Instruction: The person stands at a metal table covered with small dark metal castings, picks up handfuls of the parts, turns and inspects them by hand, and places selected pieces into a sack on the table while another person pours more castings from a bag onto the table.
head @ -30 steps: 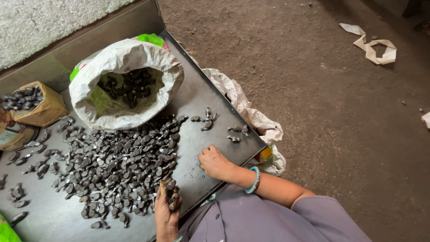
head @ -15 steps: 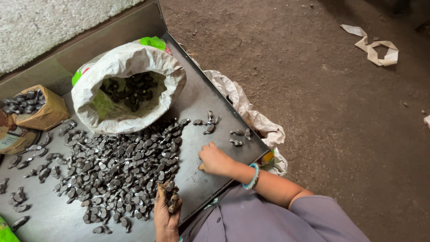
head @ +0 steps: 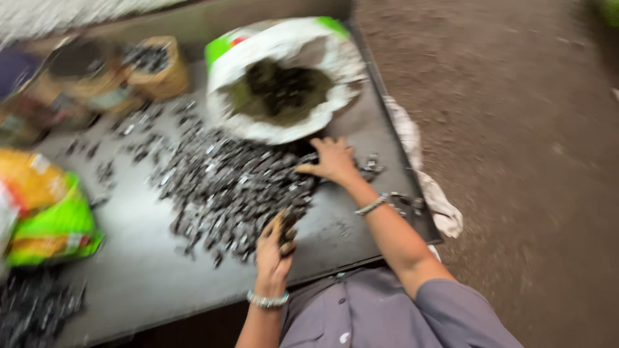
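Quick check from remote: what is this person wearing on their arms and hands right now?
Both hands bare, no gloves. Left hand has a pale beaded bracelet at the wrist; right hand has a thin silvery bangle. A short grey-purple sleeve covers the right upper arm.

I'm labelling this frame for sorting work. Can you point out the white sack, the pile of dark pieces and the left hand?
white sack (head: 322, 48): head view, on its rolled white rim.
pile of dark pieces (head: 225, 187): head view, middle of the heap.
left hand (head: 272, 248): head view, back of the hand, which grips several pieces.
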